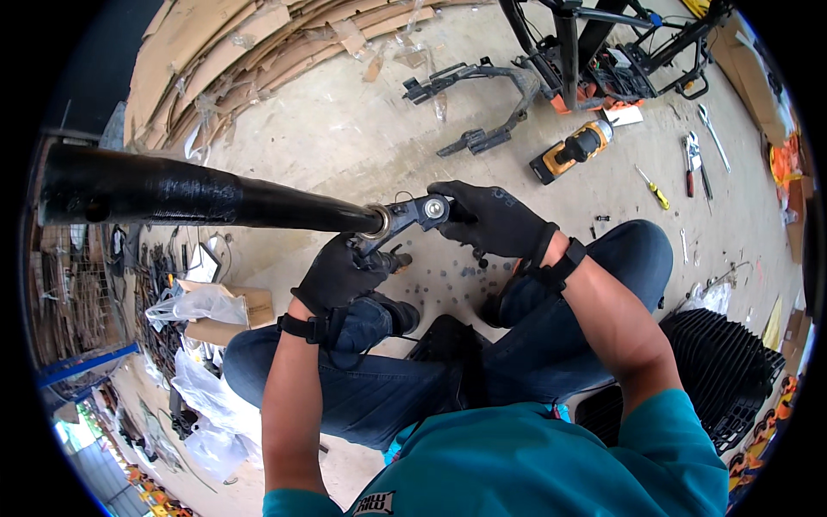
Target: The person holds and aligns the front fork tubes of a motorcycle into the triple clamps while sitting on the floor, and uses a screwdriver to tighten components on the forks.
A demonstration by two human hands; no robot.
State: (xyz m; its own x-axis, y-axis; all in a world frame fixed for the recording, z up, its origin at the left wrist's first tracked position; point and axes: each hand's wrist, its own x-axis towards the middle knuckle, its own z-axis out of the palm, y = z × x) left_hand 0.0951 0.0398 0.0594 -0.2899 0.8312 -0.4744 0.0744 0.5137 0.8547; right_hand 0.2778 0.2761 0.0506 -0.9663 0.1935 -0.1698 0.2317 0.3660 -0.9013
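Observation:
A long black metal tube [207,194] runs from the upper left to a silver ring [376,221] on a flat dark bracket [401,217], which has a silver bolt [433,209] near its right end. My black-gloved left hand [345,271] grips the bracket's lower left part beneath the tube. My right hand [482,220], also gloved, has its fingers closed on the bracket's right end beside the bolt. What lies under the fingers of both hands is partly hidden.
Beyond lie a black frame [517,95], an orange drill [570,153], pliers [692,164], a wrench [715,138] and a yellow screwdriver [656,191]. Cardboard sheets [207,60] are stacked behind. An open carton [237,319] and plastic bags sit left, ribbed black parts [715,370] right.

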